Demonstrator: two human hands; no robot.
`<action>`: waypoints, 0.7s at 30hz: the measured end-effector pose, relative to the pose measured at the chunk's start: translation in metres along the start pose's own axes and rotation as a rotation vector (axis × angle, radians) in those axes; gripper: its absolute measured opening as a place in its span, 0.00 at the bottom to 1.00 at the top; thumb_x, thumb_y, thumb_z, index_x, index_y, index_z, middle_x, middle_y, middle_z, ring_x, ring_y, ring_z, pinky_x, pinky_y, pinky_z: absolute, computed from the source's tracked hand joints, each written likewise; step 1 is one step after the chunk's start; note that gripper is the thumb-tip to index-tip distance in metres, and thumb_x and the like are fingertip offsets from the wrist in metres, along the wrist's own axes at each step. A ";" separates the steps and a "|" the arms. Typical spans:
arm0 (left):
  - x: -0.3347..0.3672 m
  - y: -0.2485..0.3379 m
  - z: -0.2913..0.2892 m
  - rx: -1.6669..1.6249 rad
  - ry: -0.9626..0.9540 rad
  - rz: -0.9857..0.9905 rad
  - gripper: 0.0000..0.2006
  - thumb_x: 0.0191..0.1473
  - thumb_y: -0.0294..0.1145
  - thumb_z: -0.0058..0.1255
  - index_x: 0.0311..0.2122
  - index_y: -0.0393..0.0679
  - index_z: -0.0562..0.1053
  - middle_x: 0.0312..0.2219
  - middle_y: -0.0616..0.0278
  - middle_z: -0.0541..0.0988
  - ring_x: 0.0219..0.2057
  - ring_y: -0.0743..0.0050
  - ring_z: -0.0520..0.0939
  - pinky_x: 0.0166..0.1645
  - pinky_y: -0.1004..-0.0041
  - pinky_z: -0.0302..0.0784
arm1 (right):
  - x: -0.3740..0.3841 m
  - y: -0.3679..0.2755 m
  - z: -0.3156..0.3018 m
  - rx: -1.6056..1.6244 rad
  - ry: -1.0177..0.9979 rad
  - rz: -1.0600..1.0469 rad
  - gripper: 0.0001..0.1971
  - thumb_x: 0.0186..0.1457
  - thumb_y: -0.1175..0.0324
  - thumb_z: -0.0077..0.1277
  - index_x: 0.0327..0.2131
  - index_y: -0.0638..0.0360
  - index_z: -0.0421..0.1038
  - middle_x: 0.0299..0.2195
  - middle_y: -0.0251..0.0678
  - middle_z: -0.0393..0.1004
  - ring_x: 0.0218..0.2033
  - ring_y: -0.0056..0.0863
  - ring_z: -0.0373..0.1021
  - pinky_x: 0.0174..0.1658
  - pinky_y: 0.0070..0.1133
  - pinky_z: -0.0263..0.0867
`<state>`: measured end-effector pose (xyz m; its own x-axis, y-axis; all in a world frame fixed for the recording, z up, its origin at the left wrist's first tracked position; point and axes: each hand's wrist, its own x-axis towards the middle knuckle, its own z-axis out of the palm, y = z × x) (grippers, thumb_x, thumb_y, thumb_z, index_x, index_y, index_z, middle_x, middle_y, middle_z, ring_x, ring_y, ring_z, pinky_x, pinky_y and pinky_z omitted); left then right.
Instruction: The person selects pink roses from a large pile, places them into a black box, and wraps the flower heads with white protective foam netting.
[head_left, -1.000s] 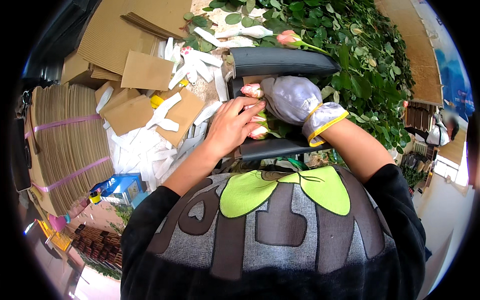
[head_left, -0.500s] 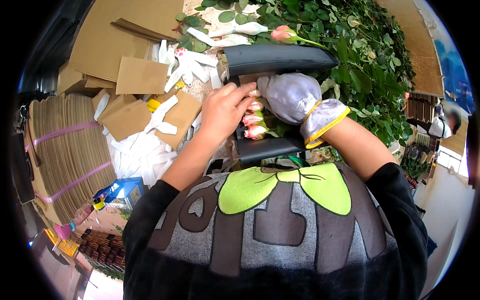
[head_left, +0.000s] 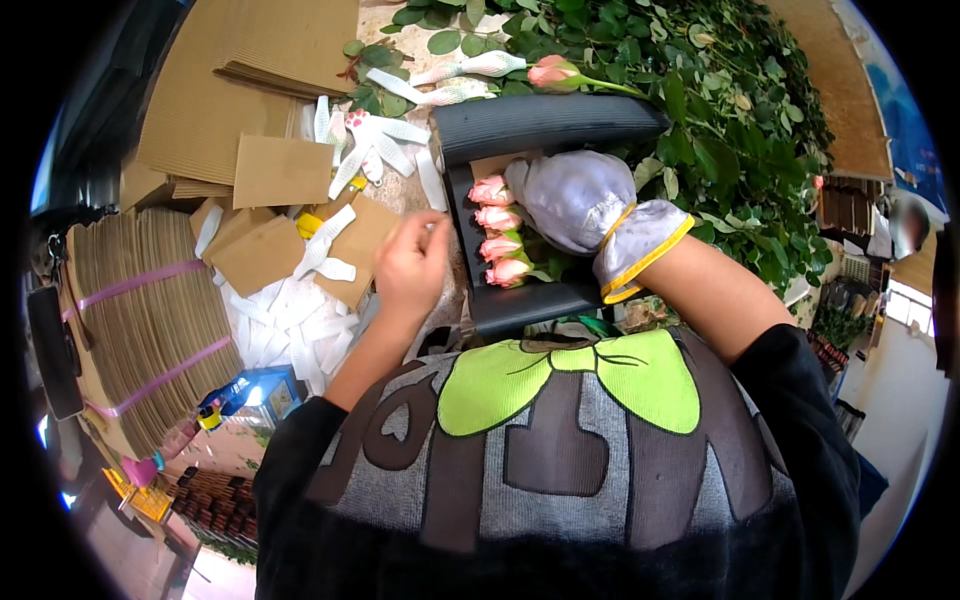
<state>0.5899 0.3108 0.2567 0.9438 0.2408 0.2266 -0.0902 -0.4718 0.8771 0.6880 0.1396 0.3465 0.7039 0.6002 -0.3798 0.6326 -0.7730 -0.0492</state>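
Note:
A black tray-like holder [head_left: 545, 125] stands in front of me with several pink rose buds [head_left: 495, 232] lined up inside on a piece of brown card. My right hand [head_left: 575, 200], in a pale grey glove with a yellow cuff, presses down on the rose stems just right of the buds. My bare left hand [head_left: 410, 265] hovers left of the holder, fingers loosely curled and pinched by its edge; whether anything small is in them I cannot tell. A single pink rose [head_left: 555, 72] lies beyond the holder.
Brown cardboard sheets [head_left: 280, 170] and white foam sleeves [head_left: 330, 245] are scattered to the left. A strapped stack of corrugated card [head_left: 150, 330] stands at far left. A heap of green rose foliage [head_left: 740, 110] fills the upper right. A blue box [head_left: 255, 395] sits lower left.
My left hand has pulled off the rose buds and moved left, out of the holder. The gloved right hand stays on the stems.

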 end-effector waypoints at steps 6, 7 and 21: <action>0.024 0.028 -0.003 0.202 -0.065 0.297 0.09 0.47 0.27 0.56 0.36 0.40 0.76 0.20 0.58 0.72 0.23 0.66 0.74 0.31 0.73 0.70 | -0.002 0.001 -0.001 -0.048 0.052 -0.030 0.08 0.50 0.64 0.46 0.30 0.54 0.72 0.28 0.38 0.77 0.31 0.40 0.75 0.31 0.31 0.71; 0.028 0.027 0.003 0.195 -0.089 0.315 0.09 0.46 0.27 0.56 0.35 0.40 0.77 0.20 0.58 0.72 0.23 0.65 0.74 0.31 0.73 0.70 | -0.001 0.002 0.002 -0.044 0.051 -0.024 0.08 0.50 0.64 0.46 0.30 0.54 0.72 0.28 0.38 0.77 0.31 0.39 0.75 0.31 0.32 0.71; 0.037 0.031 -0.004 -0.003 -0.318 0.253 0.25 0.40 0.32 0.62 0.47 0.42 0.72 0.43 0.55 0.75 0.45 0.56 0.73 0.51 0.65 0.67 | -0.002 0.003 0.004 0.037 0.077 -0.009 0.07 0.49 0.67 0.45 0.30 0.55 0.74 0.25 0.38 0.77 0.28 0.38 0.74 0.29 0.30 0.70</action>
<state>0.6211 0.3083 0.2940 0.9430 -0.1566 0.2935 -0.3324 -0.4801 0.8118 0.6874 0.1354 0.3438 0.7215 0.6204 -0.3073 0.6279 -0.7734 -0.0873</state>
